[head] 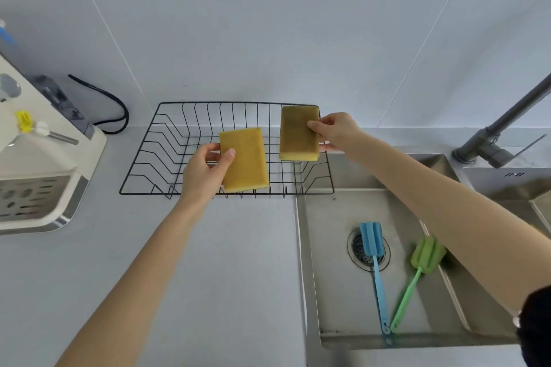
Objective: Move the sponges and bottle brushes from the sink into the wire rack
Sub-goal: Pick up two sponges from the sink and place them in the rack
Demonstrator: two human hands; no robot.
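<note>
Yellow sponges are in both hands, above the black wire rack [167,143] that stands on the grey counter [208,247] against the wall. The left hand [205,171] holds the left sponge [246,159] by its left long edge: the thumb lies on the top face and the other fingers go under it. This sponge is over the front middle part of the rack, a little tilted. The right hand [335,131] holds the right sponge [298,132] by its right edge, with the fingers [316,125] on the darker top face and the thumb below. This sponge is over the back right corner of the rack. I cannot tell whether either sponge touches the wires.

To the right of the rack is the steel sink [310,277]. Two bottle brushes lie in it. The blue brush [372,250] has its head over the drain [362,256], and its handle points to the front wall. The green brush [426,255] lies just beside it on the right, partly under the right forearm. The two handle ends meet near the front wall of the sink. A grey tap [504,125] stands behind the sink. A white appliance [44,158] is at the left edge of the counter.
</note>
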